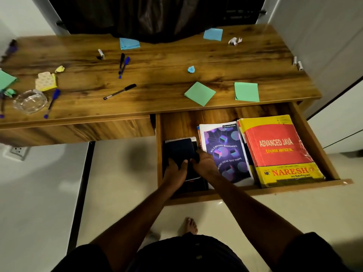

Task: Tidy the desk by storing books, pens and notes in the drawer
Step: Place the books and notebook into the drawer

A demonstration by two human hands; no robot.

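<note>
1. Both hands sit in the open drawer (312,138) at its left end, on a dark notebook (179,149) – the left hand (174,169) grips its near-left edge, the right hand (204,163) its near-right corner, fingers curled on the cover
2. The notebook's long axis runs away from the person, atop a spiral pad; both hands are about equally near
3. Beside it: a purple book (225,152) reading "classmate", "BUILD BEYOND BOUNDARIES", then a red-and-yellow book (279,150), "ADVANCED JAVA COURSE MATERIAL", "NARESH technologies"
4. Pens (120,91) and sticky notes (200,93) are left on the desk (167,61) – well apart from the hands

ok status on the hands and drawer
Both hands, left hand and right hand, on dark notebook in open drawer. Pens, notes on desk. Nothing blocking.
</note>
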